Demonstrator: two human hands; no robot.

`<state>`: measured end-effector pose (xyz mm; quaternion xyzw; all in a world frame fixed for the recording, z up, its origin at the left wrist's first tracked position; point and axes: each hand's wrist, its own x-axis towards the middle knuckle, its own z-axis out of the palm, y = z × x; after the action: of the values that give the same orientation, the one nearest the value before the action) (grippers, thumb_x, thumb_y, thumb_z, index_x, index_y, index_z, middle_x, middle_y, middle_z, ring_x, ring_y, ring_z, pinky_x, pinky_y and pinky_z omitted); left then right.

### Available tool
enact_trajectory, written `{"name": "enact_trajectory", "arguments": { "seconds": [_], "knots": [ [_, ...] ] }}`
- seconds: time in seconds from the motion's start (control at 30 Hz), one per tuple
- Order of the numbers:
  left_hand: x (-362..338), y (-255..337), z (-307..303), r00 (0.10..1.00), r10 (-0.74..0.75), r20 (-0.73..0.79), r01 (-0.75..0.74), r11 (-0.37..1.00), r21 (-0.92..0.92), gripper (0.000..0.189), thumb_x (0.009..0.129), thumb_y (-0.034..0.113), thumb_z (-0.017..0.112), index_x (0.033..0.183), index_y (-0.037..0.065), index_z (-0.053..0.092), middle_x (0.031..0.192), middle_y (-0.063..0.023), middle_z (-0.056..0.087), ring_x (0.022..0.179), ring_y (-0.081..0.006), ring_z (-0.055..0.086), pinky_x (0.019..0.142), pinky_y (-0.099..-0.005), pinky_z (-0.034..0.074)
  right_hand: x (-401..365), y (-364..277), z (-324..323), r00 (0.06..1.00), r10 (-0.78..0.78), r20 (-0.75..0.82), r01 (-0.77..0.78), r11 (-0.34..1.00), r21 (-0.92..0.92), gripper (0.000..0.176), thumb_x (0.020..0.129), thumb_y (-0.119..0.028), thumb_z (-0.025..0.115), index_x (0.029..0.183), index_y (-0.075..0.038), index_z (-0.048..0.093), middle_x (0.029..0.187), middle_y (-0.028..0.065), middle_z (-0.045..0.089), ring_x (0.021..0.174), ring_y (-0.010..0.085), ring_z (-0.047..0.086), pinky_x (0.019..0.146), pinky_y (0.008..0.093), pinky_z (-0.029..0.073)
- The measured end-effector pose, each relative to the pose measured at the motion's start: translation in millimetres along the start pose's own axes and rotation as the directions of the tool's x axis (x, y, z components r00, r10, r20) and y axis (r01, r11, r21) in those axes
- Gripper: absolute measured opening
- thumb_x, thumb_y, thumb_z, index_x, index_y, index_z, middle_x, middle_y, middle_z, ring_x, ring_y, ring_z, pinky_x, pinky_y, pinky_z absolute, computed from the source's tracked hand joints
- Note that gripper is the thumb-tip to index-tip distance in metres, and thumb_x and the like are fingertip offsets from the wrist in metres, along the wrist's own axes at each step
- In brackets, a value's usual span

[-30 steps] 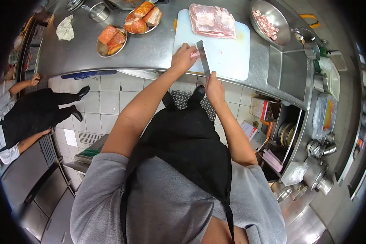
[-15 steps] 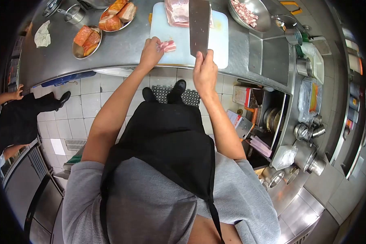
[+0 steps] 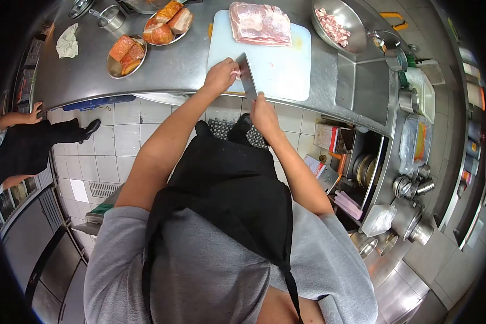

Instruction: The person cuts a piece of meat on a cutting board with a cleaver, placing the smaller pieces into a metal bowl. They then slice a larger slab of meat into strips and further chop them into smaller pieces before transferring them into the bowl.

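My right hand (image 3: pixel 264 114) is wrapped round the handle of a cleaver (image 3: pixel 247 76), whose blade stands on edge over the near left part of the white cutting board (image 3: pixel 286 75). Right beside the blade, the fingers of my left hand (image 3: pixel 221 76) are closed on a small piece of raw pork (image 3: pixel 235 74), mostly hidden under the fingertips. A large slab of raw pork (image 3: pixel 260 24) lies at the far side of the board.
Diced meat (image 3: pixel 332 27) fills part of a steel bowl (image 3: pixel 357 29) right of the board. Left of it, reddish cooked pork chunks (image 3: pixel 161 33) and more pork chunks (image 3: pixel 125 51) sit in metal dishes. A sink (image 3: pixel 369 81) lies right. Another person's hand (image 3: pixel 35 112) touches the counter's left end.
The cleaver has come down from its raised, broad-side position to stand edge-on beside my left hand. Both hands are closer together, and the pork strip is now mostly covered by my fingers.
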<state>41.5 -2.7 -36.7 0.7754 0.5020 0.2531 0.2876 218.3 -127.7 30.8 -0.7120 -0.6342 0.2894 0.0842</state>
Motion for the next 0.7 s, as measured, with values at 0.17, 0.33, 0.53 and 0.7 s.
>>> {"name": "enact_trajectory", "arguments": {
  "seconds": [0.17,0.33,0.53,0.7],
  "knots": [
    [-9,3,0,1.000,-0.007,0.024,0.006,1.000,0.004,0.014,0.089,0.014,0.072,0.102,0.011,0.068,0.102,-0.0102,0.064,0.096,-0.0348,0.066,0.082,-0.0457,0.053,67,-1,7,0.999,0.026,-0.024,-0.024,0.995,0.099,0.033,0.101,-0.019,0.054,0.122,0.006,0.051,0.093,0.0371,0.069,0.092,0.0556,0.067,0.083,0.0614,0.053],
    [-14,0,-18,0.999,-0.041,-0.017,0.040,0.997,-0.061,0.039,0.084,0.022,0.080,0.118,0.017,0.059,0.122,-0.0151,0.056,0.102,-0.0372,0.065,0.088,-0.0485,0.053,40,21,-28,0.992,0.014,-0.127,0.013,0.977,0.212,0.029,0.102,-0.022,0.059,0.120,0.000,0.054,0.084,0.0293,0.068,0.078,0.0482,0.067,0.070,0.0563,0.052],
    [-39,1,-60,0.919,-0.350,-0.181,0.345,0.937,-0.059,0.044,0.082,0.015,0.078,0.117,0.009,0.052,0.119,-0.0200,0.057,0.107,-0.0423,0.062,0.089,-0.0480,0.052,4,-61,-95,0.836,-0.166,-0.523,0.298,0.938,0.178,0.025,0.107,-0.023,0.055,0.107,0.001,0.050,0.070,0.0292,0.064,0.066,0.0519,0.064,0.056,0.0553,0.045],
    [-34,12,-25,0.967,-0.178,-0.184,0.151,0.977,-0.153,0.031,0.084,0.013,0.075,0.110,0.007,0.059,0.112,-0.0152,0.060,0.102,-0.0386,0.065,0.086,-0.0468,0.053,18,-6,10,0.977,-0.099,-0.189,0.103,0.995,0.010,0.024,0.103,-0.017,0.053,0.112,0.004,0.047,0.080,0.0349,0.066,0.079,0.0539,0.067,0.069,0.0617,0.051]
  ]
}}
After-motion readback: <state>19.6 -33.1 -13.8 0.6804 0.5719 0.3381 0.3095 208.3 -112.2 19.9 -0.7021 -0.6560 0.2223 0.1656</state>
